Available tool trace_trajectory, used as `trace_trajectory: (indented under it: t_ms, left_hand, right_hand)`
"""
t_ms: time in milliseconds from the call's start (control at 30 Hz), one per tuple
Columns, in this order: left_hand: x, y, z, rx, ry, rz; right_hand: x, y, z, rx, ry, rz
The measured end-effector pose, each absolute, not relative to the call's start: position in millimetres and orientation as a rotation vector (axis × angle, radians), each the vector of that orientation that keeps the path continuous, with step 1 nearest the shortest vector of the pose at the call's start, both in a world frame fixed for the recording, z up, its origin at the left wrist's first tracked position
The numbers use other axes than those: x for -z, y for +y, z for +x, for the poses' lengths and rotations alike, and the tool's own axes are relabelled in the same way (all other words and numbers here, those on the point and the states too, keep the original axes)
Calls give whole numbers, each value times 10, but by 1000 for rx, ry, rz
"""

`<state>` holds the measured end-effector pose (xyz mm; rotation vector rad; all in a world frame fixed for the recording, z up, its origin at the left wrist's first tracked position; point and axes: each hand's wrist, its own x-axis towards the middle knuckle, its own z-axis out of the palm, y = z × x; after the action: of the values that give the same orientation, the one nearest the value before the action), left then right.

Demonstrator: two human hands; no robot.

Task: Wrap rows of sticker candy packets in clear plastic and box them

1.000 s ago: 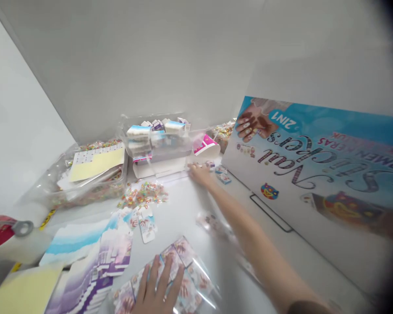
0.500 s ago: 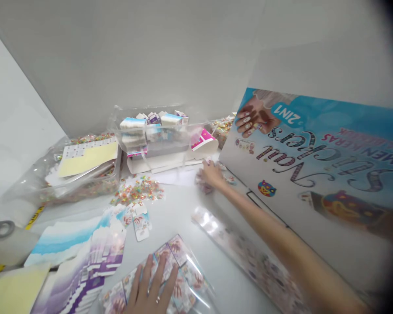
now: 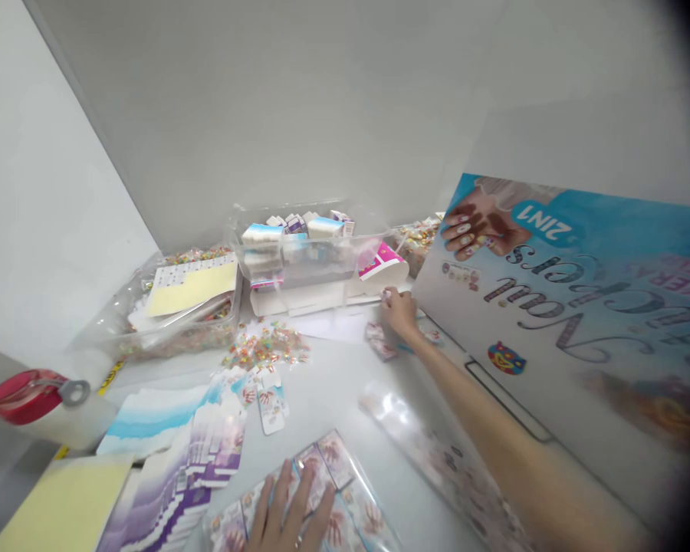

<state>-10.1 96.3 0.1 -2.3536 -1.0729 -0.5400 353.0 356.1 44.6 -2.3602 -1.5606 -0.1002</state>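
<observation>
My left hand [image 3: 293,510], fingers spread, lies flat on a clear plastic pack of small printed boxes [image 3: 373,510] at the front. My right hand [image 3: 401,314] reaches to the back by the large box; its fingers are closed around a small pale pink-and-white piece, too blurred to name. Beside that hand lie small printed packets [image 3: 381,341]. Right of the left hand runs a long clear plastic sleeve [image 3: 437,452] with nail-sticker patterns. Flat folded cards [image 3: 273,402] lie in the middle of the table.
A large "Nail Stickers" box [image 3: 552,284] stands at right. Clear bins [image 3: 316,249] hold small cartons and colourful packets. Loose colourful sachets [image 3: 264,345] lie before them. At left are fanned cards [image 3: 172,452], a yellow pad [image 3: 63,498] and a red-lidded container [image 3: 28,395].
The camera view has shifted, so everything sits farther right and a little lower. My right hand has lifted slightly off the small packets, fingers closed. The left hand stays on the pack.
</observation>
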Motion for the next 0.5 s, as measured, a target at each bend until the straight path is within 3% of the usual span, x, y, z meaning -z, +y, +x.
trace_trajectory:
  t_ms: [200,500]
  left_hand:
    - [-197,1064,-212,468,-860,-2424]
    - [-15,916,-57,581,-1139,-2429]
  right_hand:
    - [-418,3062,3245,55,-1868,-2173]
    - [-441,2795,3259,37,-1785,-2417]
